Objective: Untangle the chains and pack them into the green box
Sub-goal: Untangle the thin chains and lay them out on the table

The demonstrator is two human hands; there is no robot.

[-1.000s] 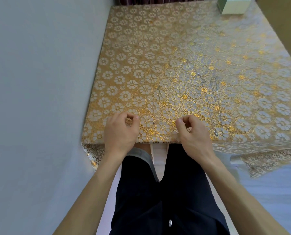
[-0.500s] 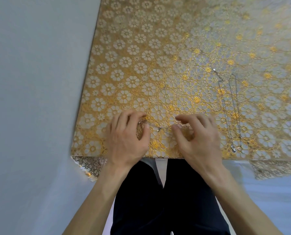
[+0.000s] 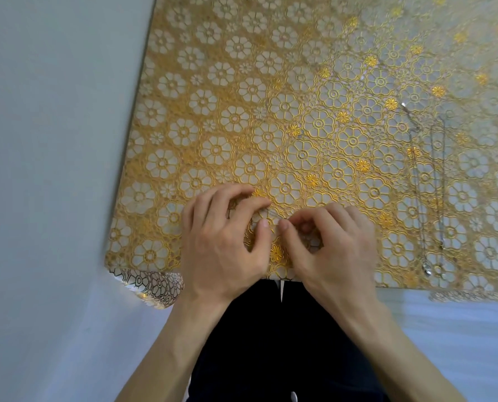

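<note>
Head view. A worktop (image 3: pixel 242 111) covered with a gold-and-white floral lace-pattern cloth fills the upper and middle frame. At lower centre, by the worktop's near edge, the left hand (image 3: pixel 221 245) and right hand (image 3: pixel 337 250) sit with thumb tips just beside each other. A thin silver chain (image 3: pixel 271 213) shows as a short strand between them, on the cloth. Each grip is closed: thumb and curled forefinger pinch this chain, most of which is hidden under the fingers. At the right of the frame, well apart from the hands, long silver chains (image 3: pixel 423 198) lie stretched out side by side, with a small pendant (image 3: pixel 427 269) at the lower end. Dark trousers (image 3: pixel 271 343) occupy the bottom centre.
</note>
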